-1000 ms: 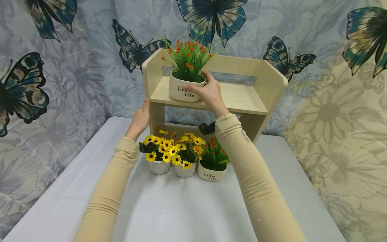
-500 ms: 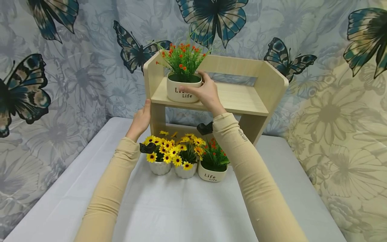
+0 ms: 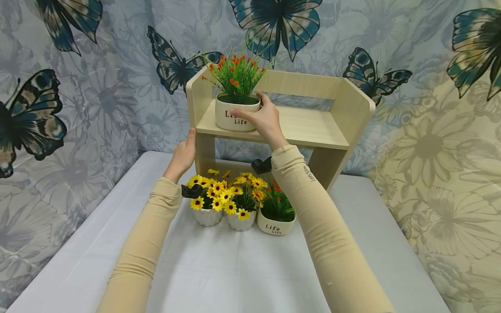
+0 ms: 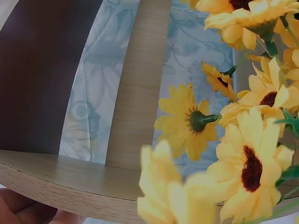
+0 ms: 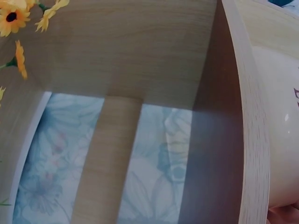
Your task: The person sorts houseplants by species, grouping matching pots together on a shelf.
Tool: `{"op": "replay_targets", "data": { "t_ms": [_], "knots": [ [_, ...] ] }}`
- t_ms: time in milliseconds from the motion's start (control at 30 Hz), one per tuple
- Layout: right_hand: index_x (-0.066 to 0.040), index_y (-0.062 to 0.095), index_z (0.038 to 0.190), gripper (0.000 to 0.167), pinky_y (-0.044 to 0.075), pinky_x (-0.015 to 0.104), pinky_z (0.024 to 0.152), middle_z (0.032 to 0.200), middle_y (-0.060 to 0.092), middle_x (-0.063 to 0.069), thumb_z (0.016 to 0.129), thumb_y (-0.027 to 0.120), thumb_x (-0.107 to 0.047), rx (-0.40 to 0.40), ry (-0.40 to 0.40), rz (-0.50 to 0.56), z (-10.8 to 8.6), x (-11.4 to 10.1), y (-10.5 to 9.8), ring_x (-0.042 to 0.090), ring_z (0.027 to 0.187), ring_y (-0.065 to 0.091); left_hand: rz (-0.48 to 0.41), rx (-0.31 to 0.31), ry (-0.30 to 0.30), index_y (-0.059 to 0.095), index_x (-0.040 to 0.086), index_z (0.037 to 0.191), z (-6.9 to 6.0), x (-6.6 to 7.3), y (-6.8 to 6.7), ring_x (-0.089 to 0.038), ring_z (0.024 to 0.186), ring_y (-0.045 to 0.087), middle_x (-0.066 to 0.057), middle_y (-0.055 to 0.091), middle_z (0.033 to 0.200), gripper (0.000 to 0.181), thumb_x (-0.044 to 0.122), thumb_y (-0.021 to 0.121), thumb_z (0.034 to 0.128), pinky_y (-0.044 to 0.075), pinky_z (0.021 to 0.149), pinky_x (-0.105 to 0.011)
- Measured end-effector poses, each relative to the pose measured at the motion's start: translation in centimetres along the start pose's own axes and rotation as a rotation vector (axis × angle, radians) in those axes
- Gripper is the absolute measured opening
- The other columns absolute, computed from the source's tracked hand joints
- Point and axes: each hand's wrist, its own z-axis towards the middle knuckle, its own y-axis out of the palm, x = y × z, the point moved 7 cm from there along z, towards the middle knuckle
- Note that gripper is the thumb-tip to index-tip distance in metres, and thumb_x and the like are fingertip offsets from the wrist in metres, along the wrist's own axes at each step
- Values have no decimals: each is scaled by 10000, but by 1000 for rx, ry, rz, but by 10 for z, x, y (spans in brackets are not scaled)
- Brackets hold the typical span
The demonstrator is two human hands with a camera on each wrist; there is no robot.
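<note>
My right hand (image 3: 263, 119) grips a cream oval flowerpot (image 3: 228, 115) lettered "Life", planted with grass and small red-orange flowers. It stands upright at the left end of the upper board of a pale wooden shelf (image 3: 309, 126). The thumb lies across its front; the other fingers are mostly hidden behind its right side. In the right wrist view, the pot (image 5: 285, 130) shows beyond the board's edge. My left hand (image 3: 182, 154) rests against the outer left side panel of the shelf, thumb pointing up. Part of its fingers (image 4: 28, 210) shows below the panel edge in the left wrist view.
Before the shelf, on the white-covered table (image 3: 235, 269), stand two white pots of yellow flowers (image 3: 208, 216) (image 3: 241, 221) and another "Life" pot (image 3: 275, 225) with red flowers. Butterfly-patterned cloth (image 3: 98, 108) hangs behind. The shelf has a right side panel (image 3: 354, 108).
My right hand has moved the flowerpot slightly left along the upper board, mostly in the first half second. The left hand has stayed at the side panel.
</note>
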Motion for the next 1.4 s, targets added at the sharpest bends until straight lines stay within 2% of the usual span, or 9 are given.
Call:
{"op": "replay_targets", "data": {
  "t_ms": [267, 567, 767, 833, 1033, 1233, 1400],
  "knots": [
    [-143, 236, 1475, 1036, 394, 278, 934, 1443, 338, 43, 673, 799, -480, 14, 15, 4, -1, 0, 1, 154, 1198, 426, -6, -2, 3, 243, 4, 1448, 1, 1, 1, -400, 1331, 196, -226, 243, 1457, 892, 677, 48, 895, 147, 1054, -552],
    [-162, 142, 1491, 1055, 392, 292, 929, 1418, 340, 49, 706, 782, -458, -15, 47, 50, -6, 3, 3, 162, 1159, 440, -6, -4, 11, 243, -13, 1441, 0, 3, 2, -393, 1332, 198, -236, 238, 1453, 884, 664, 54, 905, 145, 1063, -532],
    [-194, 95, 1496, 1078, 264, 270, 1044, 1520, 161, -4, 709, 787, -449, -38, 61, 109, -9, 7, 0, 90, 1351, 193, -2, -4, -2, 250, -12, 1441, -1, 1, 2, -391, 1330, 205, -235, 240, 1453, 896, 672, 50, 897, 155, 1061, -530],
    [-201, 87, 1497, 1079, 227, 262, 1061, 1525, 141, -17, 712, 783, -454, -44, 50, 112, -10, 7, -2, 66, 1361, 146, -2, -8, -9, 244, -9, 1443, -1, 0, 2, -391, 1332, 199, -232, 232, 1457, 901, 677, 46, 893, 154, 1061, -530],
    [-196, 73, 1497, 1057, 172, 193, 1059, 1525, 133, -25, 738, 774, -420, -49, -18, 118, -16, 4, -15, 42, 1357, 132, -4, -10, -25, 246, 7, 1448, -2, -1, 1, -399, 1324, 219, -233, 231, 1460, 900, 685, 52, 888, 179, 1052, -534],
    [-155, 83, 1495, 993, 175, 157, 1042, 1517, 161, 3, 785, 760, -312, -70, -77, 196, -25, 5, -32, 51, 1353, 155, -7, 0, -22, 249, 7, 1448, -2, 1, 1, -401, 1323, 219, -237, 235, 1456, 894, 682, 61, 892, 178, 1054, -530],
    [-110, 88, 1490, 939, 186, 177, 1048, 1519, 161, 44, 815, 733, -206, -80, -103, 263, -33, 6, -47, 86, 1363, 160, -6, 1, -29, 231, 7, 1450, -2, 0, 1, -390, 1329, 206, -225, 219, 1463, 896, 685, 59, 890, 171, 1062, -515]
  ]
}}
